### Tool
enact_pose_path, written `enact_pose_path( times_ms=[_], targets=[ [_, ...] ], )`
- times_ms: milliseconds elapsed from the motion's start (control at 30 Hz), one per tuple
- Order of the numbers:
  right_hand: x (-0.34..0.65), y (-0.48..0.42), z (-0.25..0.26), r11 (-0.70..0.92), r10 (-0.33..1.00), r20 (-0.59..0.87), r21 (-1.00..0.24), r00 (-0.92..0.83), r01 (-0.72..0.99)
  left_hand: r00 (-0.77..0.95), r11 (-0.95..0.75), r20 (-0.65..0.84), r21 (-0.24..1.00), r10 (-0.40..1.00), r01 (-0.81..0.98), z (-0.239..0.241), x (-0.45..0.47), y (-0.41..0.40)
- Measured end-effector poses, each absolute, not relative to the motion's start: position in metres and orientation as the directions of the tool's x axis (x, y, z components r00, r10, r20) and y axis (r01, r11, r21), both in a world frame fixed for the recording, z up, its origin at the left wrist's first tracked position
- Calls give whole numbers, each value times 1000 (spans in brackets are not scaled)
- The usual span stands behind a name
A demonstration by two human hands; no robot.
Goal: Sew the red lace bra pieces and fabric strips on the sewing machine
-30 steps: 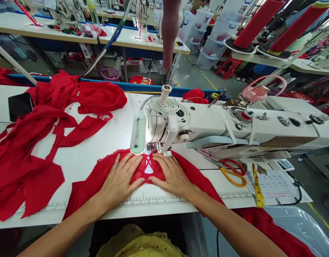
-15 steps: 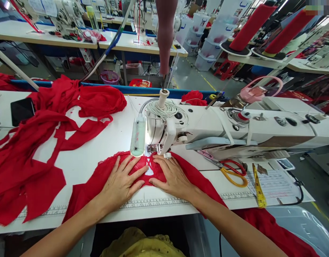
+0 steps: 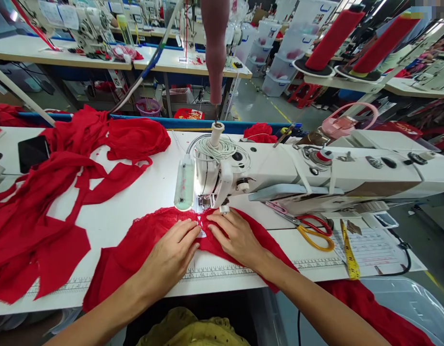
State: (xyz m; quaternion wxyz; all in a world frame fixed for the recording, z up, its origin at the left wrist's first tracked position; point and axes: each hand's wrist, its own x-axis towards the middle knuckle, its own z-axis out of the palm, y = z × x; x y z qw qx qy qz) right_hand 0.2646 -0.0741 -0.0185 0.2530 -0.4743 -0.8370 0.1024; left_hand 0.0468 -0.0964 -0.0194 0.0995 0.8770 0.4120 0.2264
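Observation:
A red lace-edged garment piece (image 3: 135, 250) lies across the machine bed, its upper edge by the presser foot (image 3: 206, 201) of a white sewing machine (image 3: 272, 166). My left hand (image 3: 173, 250) rests on the cloth left of the small white gap at its middle, fingers drawn together and bent onto the fabric. On the other side of that gap, my right hand (image 3: 238, 238) has its fingers curled onto the red cloth, close below the foot. The fingertips of both hands partly cover the fabric they grip.
Red fabric pieces (image 3: 63, 178) are heaped at left beside a black phone (image 3: 33, 153). Scissors (image 3: 313, 230), a yellow tape measure (image 3: 349, 252) and a written sheet (image 3: 376, 250) lie at right. A printed ruler (image 3: 218, 273) runs along the table's front. Red thread cones (image 3: 335, 38) stand upper right.
Both hands have gone from lying flat with spread fingers to bent fingers gathered on the cloth. The left wrist has turned, and the white gap between the hands shows less.

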Motion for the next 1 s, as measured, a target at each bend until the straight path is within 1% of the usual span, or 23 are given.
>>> enact_pose_path(
  times_ms=[67,200,300,500,767,900,1000],
  targets=[
    [259,-70,-22,499,865,301,-434,-401,750,529,-638,363,355,768,683,-25,56,-100],
    [246,-54,-26,420,907,169,-450,-387,789,560,-677,419,213,715,705,-44,61,-106],
    [242,-44,-25,365,929,108,-428,-355,827,588,-695,420,162,691,701,-51,57,-109],
    [242,-39,-23,336,939,78,-418,-336,844,600,-687,375,163,707,708,-47,55,-110],
    [243,-42,-19,330,940,79,-445,-331,832,594,-682,377,161,711,713,-47,55,-112],
    [236,-42,-22,288,955,63,-427,-289,857,605,-688,373,147,704,710,-45,55,-112],
    [237,-41,-22,293,955,79,-430,-287,854,609,-689,359,157,708,708,-42,54,-113]
  ],
)
